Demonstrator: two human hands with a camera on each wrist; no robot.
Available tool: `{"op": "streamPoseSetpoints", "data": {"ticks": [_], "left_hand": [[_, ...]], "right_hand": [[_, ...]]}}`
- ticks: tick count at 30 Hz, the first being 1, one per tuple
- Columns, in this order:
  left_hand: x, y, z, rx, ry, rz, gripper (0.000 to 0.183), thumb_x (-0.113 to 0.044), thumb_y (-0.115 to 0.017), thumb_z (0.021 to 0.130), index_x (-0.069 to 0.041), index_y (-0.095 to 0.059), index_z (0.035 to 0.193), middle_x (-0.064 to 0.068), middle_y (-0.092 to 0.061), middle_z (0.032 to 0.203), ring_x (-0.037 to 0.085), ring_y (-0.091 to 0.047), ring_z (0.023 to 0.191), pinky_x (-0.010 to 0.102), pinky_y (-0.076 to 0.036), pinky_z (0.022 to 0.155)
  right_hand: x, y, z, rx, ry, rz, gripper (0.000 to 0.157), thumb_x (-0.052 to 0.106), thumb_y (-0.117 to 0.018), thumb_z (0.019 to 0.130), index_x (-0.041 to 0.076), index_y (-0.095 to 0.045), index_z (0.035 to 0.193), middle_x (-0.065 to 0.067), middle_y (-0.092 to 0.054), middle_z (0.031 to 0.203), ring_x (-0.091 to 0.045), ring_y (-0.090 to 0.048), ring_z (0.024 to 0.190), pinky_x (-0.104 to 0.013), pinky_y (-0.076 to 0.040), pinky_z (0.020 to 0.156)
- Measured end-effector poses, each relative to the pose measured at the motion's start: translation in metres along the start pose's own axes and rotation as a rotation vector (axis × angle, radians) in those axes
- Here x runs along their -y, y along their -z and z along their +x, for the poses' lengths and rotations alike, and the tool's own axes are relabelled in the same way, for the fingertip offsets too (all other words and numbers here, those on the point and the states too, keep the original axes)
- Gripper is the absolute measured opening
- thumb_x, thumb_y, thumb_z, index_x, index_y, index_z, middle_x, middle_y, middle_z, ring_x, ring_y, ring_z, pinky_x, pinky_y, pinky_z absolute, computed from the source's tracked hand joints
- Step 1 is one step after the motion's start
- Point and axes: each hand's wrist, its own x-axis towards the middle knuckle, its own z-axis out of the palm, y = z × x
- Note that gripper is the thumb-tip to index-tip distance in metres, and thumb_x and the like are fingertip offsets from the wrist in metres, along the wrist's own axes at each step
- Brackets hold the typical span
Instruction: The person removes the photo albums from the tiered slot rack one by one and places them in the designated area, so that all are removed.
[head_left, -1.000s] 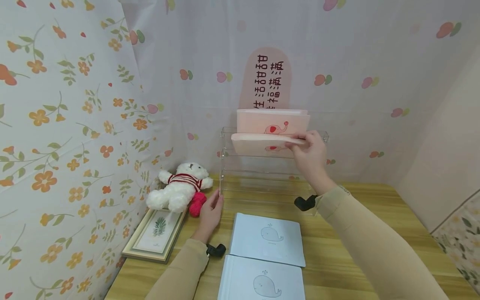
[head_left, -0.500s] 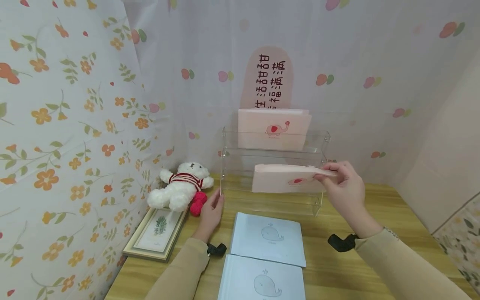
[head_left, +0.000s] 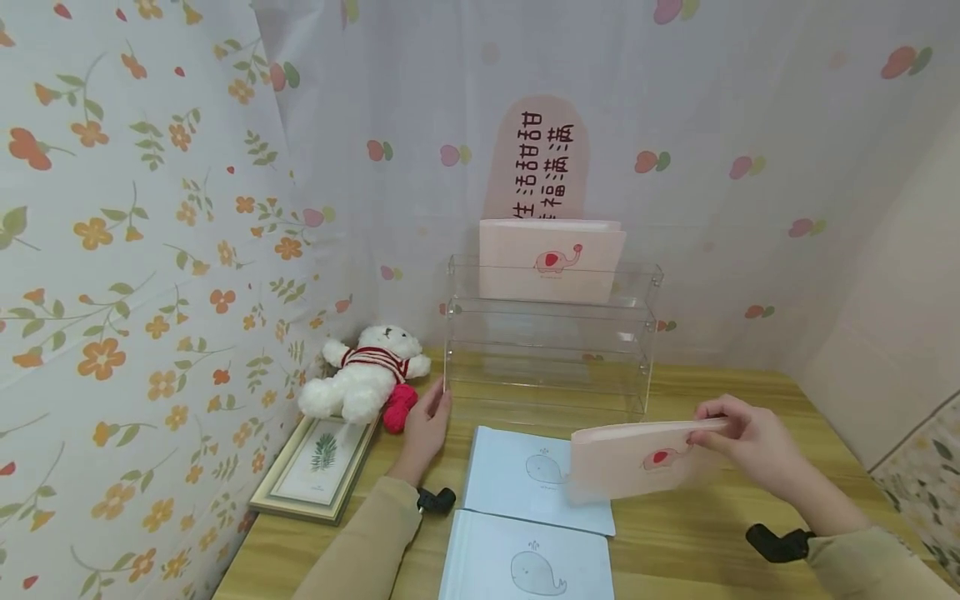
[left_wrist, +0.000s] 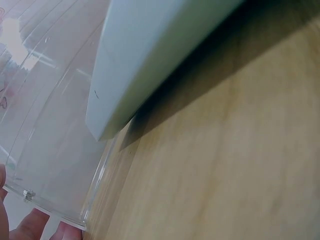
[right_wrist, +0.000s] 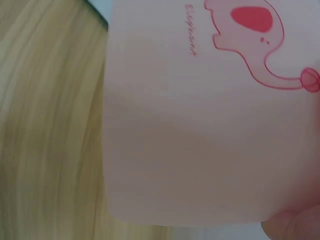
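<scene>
My right hand point(head_left: 753, 442) pinches the right end of a pink album point(head_left: 622, 461) with a red elephant drawing, thumb on its cover. The album is tilted in the air over the table and overlaps the upper blue album point(head_left: 510, 483) in the head view. Close up in the right wrist view, its cover point(right_wrist: 190, 145) shows handwriting beside the elephant. My left hand point(head_left: 426, 429) holds the lower left side of a clear acrylic tiered rack point(head_left: 547, 393); in the left wrist view its fingertips point(left_wrist: 32, 225) show behind the clear panel. Another pink elephant album point(head_left: 551, 279) stands in the rack's top tier.
A second blue whale album point(head_left: 540, 562) lies just in front of the first on the wooden table point(head_left: 697, 542). Left of the rack are a white teddy bear point(head_left: 356, 379), a red yarn bundle point(head_left: 400, 408) and a picture frame point(head_left: 315, 471). Patterned cloth hangs behind.
My right hand has lifted the pink album out of the rack's second tier and brought it down, right and nearer. My left hand stays at the rack's side.
</scene>
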Motion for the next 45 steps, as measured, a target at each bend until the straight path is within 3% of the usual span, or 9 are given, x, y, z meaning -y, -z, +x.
{"op": "streamPoseSetpoints", "data": {"ticks": [6, 13, 17, 27, 32, 35, 39, 42, 45], "left_hand": [[-0.002, 0.001, -0.002, 0.006, 0.028, 0.002, 0.045, -0.023, -0.064, 0.113, -0.009, -0.063, 0.155, 0.019, -0.071, 0.149, 0.037, -0.068, 0.138, 0.055, -0.054, 0.12], [-0.001, 0.001, -0.001, 0.013, 0.005, -0.013, 0.045, -0.023, -0.064, 0.113, -0.008, -0.063, 0.155, 0.019, -0.07, 0.151, 0.038, -0.068, 0.139, 0.056, -0.054, 0.12], [-0.003, 0.0, 0.0, 0.014, 0.008, -0.022, 0.045, -0.022, -0.065, 0.112, -0.008, -0.063, 0.155, 0.019, -0.07, 0.151, 0.038, -0.067, 0.14, 0.055, -0.053, 0.121], [-0.002, 0.0, 0.0, 0.014, 0.004, -0.031, 0.045, -0.018, -0.065, 0.112, -0.005, -0.062, 0.155, 0.021, -0.069, 0.151, 0.038, -0.067, 0.14, 0.054, -0.053, 0.121], [-0.005, 0.001, -0.001, 0.017, 0.016, -0.033, 0.045, -0.018, -0.065, 0.112, -0.006, -0.062, 0.156, 0.02, -0.068, 0.152, 0.037, -0.067, 0.14, 0.053, -0.053, 0.121], [-0.007, 0.001, -0.001, 0.012, 0.016, -0.037, 0.045, -0.018, -0.066, 0.112, -0.006, -0.063, 0.155, 0.02, -0.069, 0.151, 0.037, -0.068, 0.14, 0.053, -0.054, 0.12], [-0.007, 0.001, 0.0, 0.008, 0.018, -0.038, 0.045, -0.018, -0.066, 0.111, -0.006, -0.063, 0.155, 0.02, -0.07, 0.15, 0.037, -0.068, 0.139, 0.053, -0.054, 0.12], [-0.006, 0.001, -0.001, 0.009, 0.025, -0.027, 0.045, -0.019, -0.065, 0.112, -0.007, -0.063, 0.156, 0.02, -0.07, 0.15, 0.037, -0.068, 0.139, 0.053, -0.054, 0.12], [-0.004, 0.0, -0.001, 0.008, 0.027, -0.014, 0.045, -0.02, -0.065, 0.112, -0.007, -0.063, 0.155, 0.019, -0.069, 0.151, 0.037, -0.068, 0.14, 0.054, -0.054, 0.12]], "right_hand": [[-0.022, 0.018, -0.001, 0.076, -0.074, -0.002, 0.028, 0.023, -0.086, 0.097, 0.006, -0.071, 0.114, 0.011, -0.079, 0.098, 0.006, -0.065, 0.086, -0.02, -0.05, 0.07], [-0.058, 0.044, -0.006, 0.094, -0.131, 0.092, 0.017, 0.013, -0.079, 0.102, 0.004, -0.071, 0.113, 0.015, -0.081, 0.093, 0.006, -0.068, 0.087, -0.016, -0.05, 0.071], [-0.08, 0.059, -0.013, 0.113, -0.208, 0.104, 0.017, 0.02, -0.075, 0.107, 0.008, -0.069, 0.117, 0.019, -0.08, 0.097, 0.005, -0.068, 0.089, -0.017, -0.05, 0.073], [-0.13, 0.078, -0.023, -0.008, -0.33, 0.076, 0.019, 0.033, -0.074, 0.107, 0.015, -0.07, 0.112, 0.027, -0.071, 0.091, 0.011, -0.059, 0.084, -0.015, -0.049, 0.069], [-0.139, 0.079, -0.025, -0.121, -0.418, 0.048, 0.04, 0.046, -0.074, 0.106, 0.007, -0.068, 0.117, 0.031, -0.062, 0.087, 0.009, -0.053, 0.078, -0.017, -0.05, 0.065], [-0.138, 0.075, -0.021, -0.202, -0.517, 0.025, 0.065, 0.051, -0.073, 0.104, -0.006, -0.061, 0.132, 0.014, -0.069, 0.093, 0.0, -0.056, 0.078, -0.02, -0.054, 0.06], [-0.132, 0.066, -0.012, -0.261, -0.653, 0.052, 0.082, 0.055, -0.071, 0.104, -0.009, -0.05, 0.15, -0.029, -0.064, 0.132, -0.028, -0.062, 0.093, -0.026, -0.055, 0.056], [-0.129, 0.059, -0.007, -0.25, -0.659, 0.042, 0.085, 0.056, -0.07, 0.104, -0.008, -0.047, 0.154, -0.04, -0.049, 0.152, -0.036, -0.06, 0.101, -0.026, -0.055, 0.056], [-0.129, 0.054, -0.004, -0.22, -0.603, 0.009, 0.083, 0.054, -0.072, 0.104, -0.009, -0.049, 0.152, -0.041, -0.052, 0.148, -0.025, -0.063, 0.091, -0.026, -0.055, 0.057]]}}
